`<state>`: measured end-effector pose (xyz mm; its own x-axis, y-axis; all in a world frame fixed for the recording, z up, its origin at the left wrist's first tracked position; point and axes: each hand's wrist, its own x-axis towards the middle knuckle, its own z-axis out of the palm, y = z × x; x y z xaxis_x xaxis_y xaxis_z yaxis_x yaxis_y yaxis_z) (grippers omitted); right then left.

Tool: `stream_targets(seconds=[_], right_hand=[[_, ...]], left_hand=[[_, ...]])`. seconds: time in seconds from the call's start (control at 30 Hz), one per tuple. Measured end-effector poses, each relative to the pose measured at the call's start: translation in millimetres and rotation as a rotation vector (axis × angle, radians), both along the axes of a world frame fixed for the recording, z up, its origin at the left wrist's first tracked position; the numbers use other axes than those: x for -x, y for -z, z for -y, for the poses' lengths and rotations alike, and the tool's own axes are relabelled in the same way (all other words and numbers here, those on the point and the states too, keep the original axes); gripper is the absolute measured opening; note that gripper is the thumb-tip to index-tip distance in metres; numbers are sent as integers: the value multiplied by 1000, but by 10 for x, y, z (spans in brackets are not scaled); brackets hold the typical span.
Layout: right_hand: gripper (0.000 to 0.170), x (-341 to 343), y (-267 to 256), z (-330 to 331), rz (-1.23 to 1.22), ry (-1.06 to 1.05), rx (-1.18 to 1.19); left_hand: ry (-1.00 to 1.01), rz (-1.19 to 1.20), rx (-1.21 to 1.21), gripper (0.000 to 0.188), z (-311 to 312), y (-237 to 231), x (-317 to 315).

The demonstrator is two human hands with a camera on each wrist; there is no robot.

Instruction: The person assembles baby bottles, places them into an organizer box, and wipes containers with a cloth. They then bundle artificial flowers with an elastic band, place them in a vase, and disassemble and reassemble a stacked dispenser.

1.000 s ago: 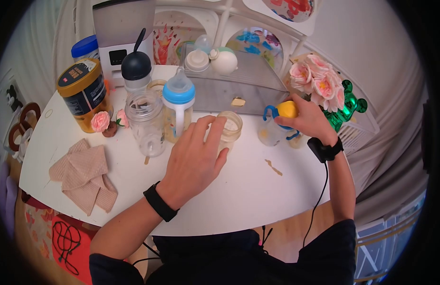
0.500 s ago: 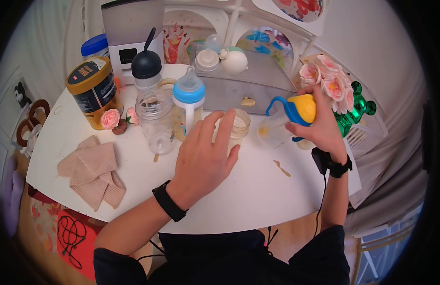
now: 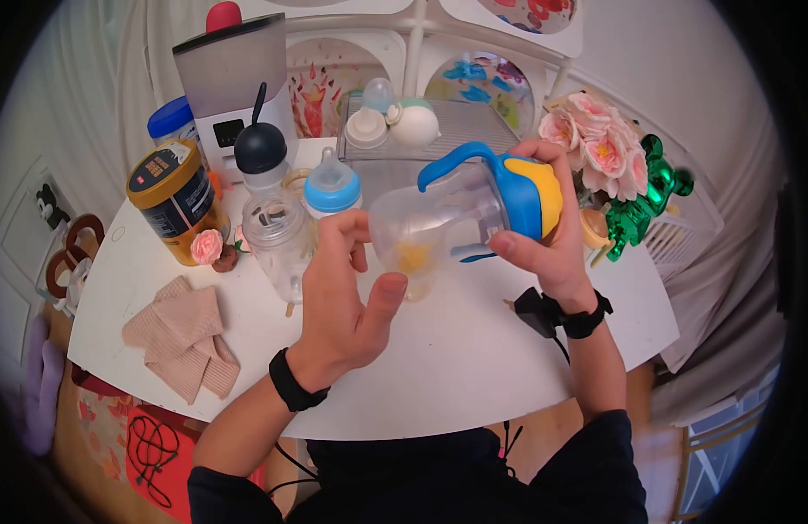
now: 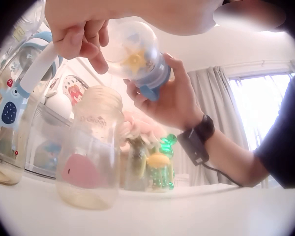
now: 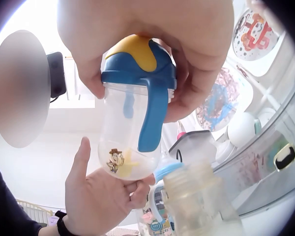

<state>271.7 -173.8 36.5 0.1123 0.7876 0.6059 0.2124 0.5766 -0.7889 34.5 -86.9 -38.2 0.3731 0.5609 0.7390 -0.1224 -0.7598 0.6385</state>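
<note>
Near an uncapped bottle (image 4: 91,150) and jar (image 3: 277,231), the right hand (image 3: 558,253) grips the cup (image 3: 478,205), left hand (image 3: 343,306) seemingly relaxed, empty.

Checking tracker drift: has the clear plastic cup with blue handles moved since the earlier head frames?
Yes: the cup has moved left, away from the large pink flowers, in the right hand.

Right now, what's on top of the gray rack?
A white cap, a clear teat and a rounded white piece. The held cup covers part of the rack's front; anything behind it can't be seen.
</note>
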Motion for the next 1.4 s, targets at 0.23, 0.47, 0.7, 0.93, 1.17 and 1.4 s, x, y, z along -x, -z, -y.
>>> stream_targets(seconds=[0.23, 0.47, 0.7, 0.93, 1.17, 1.4], right_hand=[[93, 121, 201, 22, -59, -59, -55], [96, 55, 360, -38, -103, -45, -59], [96, 25, 334, -29, -121, -81, -55], [95, 37, 333, -18, -138, -103, -39], [93, 55, 351, 7, -155, -77, -56], [94, 40, 360, -10, -139, -75, -68]], left_hand=[[111, 74, 188, 58, 135, -123, 10], [356, 50, 341, 70, 60, -323, 50], [277, -6, -85, 85, -156, -163, 40], [211, -40, -237, 80, -207, -216, 63], [195, -37, -57, 84, -119, -234, 85], [175, -25, -33, 81, -106, -281, 114]])
